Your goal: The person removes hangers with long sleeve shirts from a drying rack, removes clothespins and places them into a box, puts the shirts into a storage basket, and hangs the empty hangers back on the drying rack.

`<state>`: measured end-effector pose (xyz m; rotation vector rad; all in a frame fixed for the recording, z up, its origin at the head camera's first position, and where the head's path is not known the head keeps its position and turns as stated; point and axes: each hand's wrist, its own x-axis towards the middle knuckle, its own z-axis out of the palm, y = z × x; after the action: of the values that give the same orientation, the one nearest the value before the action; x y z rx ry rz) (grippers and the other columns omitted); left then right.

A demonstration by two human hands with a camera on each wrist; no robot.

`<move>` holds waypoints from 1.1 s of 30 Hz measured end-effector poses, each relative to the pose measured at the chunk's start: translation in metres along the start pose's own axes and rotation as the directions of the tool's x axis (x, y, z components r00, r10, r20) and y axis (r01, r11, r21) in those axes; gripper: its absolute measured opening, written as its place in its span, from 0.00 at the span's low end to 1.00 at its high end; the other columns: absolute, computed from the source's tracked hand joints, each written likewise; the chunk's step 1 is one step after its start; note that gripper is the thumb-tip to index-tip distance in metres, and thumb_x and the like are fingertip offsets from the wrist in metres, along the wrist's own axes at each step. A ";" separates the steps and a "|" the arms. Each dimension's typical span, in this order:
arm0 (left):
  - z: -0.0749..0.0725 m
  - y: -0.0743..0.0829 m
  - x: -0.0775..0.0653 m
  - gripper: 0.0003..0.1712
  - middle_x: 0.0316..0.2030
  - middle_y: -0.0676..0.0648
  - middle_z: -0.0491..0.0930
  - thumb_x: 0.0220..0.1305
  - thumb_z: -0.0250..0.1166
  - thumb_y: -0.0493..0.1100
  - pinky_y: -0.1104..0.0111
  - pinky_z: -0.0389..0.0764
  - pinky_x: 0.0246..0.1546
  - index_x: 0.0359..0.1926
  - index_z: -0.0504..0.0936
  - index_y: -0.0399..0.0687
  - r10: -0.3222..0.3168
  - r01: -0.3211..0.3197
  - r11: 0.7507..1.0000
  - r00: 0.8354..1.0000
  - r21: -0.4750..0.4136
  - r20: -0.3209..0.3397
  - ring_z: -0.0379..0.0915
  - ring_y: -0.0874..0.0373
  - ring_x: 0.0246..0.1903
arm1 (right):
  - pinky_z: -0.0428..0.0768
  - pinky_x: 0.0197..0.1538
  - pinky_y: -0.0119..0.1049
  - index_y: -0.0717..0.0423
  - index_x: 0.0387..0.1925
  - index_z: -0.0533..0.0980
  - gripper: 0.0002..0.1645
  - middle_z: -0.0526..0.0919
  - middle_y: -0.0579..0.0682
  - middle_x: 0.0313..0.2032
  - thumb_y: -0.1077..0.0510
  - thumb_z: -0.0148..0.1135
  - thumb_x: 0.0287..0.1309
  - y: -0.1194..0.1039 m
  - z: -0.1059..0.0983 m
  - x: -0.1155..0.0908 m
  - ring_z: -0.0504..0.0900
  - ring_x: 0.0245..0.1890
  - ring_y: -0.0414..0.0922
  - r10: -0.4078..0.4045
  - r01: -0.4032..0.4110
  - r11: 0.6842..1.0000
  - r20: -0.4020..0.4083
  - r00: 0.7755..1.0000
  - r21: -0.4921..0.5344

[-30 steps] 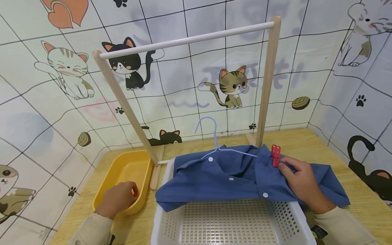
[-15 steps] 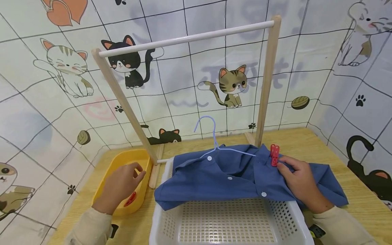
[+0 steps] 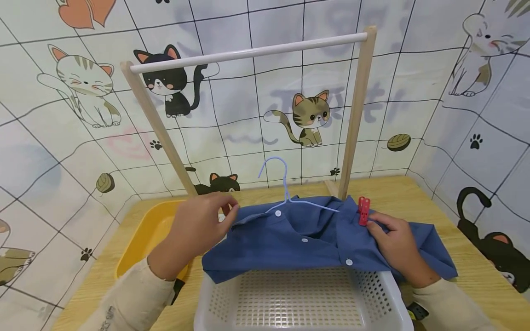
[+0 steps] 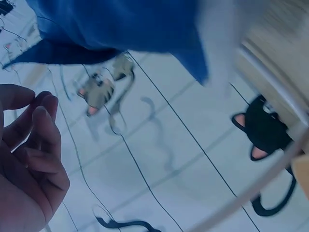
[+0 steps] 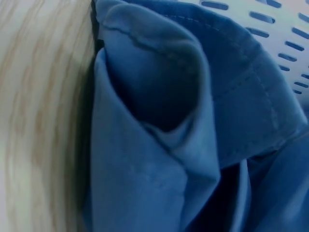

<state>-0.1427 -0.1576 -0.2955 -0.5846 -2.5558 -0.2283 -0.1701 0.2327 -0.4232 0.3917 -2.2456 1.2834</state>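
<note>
Blue cloth, a shirt with white buttons, drapes over the far side of the white basket and spills past its right edge onto the wooden table. A lilac hanger lies in the neck opening, hook upward, above the basket's far rim. Dark lettering runs along the left sleeve, nearest the basket's left side, too small to read for certain; faded bluish characters on the cat-patterned wall covering behind the basket cannot be made out either.

Half a second ago the left hand was over the yellow tub, left of the basket, where a red object lay; now it is above the basket's far left corner, near the shirt, and that part of the tub is hidden behind the arm. Its fingers are loosely bent, released, apart from the cloth in the left wrist view.

The right hand has stayed at the basket's far right corner, pinching the shirt just beside a red clip upright on the cloth. The wooden rack stands behind the basket.
</note>
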 end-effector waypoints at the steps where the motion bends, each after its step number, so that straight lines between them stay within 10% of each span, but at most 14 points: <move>1: 0.000 0.005 0.003 0.04 0.25 0.59 0.81 0.64 0.67 0.48 0.75 0.60 0.14 0.33 0.85 0.56 0.029 -0.029 1.000 1.000 -0.006 -0.011 0.60 0.68 0.14 | 0.72 0.43 0.15 0.60 0.32 0.83 0.08 0.86 0.48 0.35 0.72 0.61 0.60 0.000 0.002 0.000 0.78 0.36 0.24 -0.001 0.001 1.000 0.005 1.000 0.001; 13: 0.003 0.064 0.050 0.05 0.28 0.59 0.83 0.67 0.65 0.46 0.76 0.68 0.19 0.34 0.85 0.55 0.304 -0.308 0.947 0.951 -0.090 -0.058 0.75 0.69 0.23 | 0.72 0.41 0.15 0.59 0.31 0.83 0.09 0.83 0.39 0.33 0.72 0.61 0.59 -0.006 0.005 0.004 0.77 0.33 0.25 -0.031 0.032 0.998 0.007 0.999 -0.047; 24: 0.035 0.103 0.086 0.09 0.34 0.58 0.83 0.73 0.59 0.51 0.66 0.72 0.36 0.39 0.85 0.60 0.294 -0.269 0.952 0.934 -0.144 0.201 0.75 0.68 0.32 | 0.71 0.39 0.14 0.57 0.30 0.83 0.08 0.81 0.33 0.32 0.70 0.62 0.58 -0.006 0.001 0.004 0.76 0.31 0.24 -0.040 0.040 0.994 0.003 0.999 -0.099; 33: 0.074 0.131 0.105 0.15 0.49 0.58 0.83 0.77 0.52 0.53 0.69 0.78 0.45 0.55 0.80 0.60 0.296 -0.261 0.955 0.881 -0.143 0.368 0.79 0.67 0.42 | 0.71 0.36 0.16 0.57 0.32 0.83 0.08 0.82 0.33 0.33 0.71 0.61 0.59 -0.004 0.002 0.003 0.77 0.30 0.25 -0.087 0.088 0.992 0.022 0.996 -0.090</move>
<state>-0.1982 0.0172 -0.2988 -1.1221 -2.7979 -0.1358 -0.1715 0.2293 -0.4195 0.4644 -2.2664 1.1324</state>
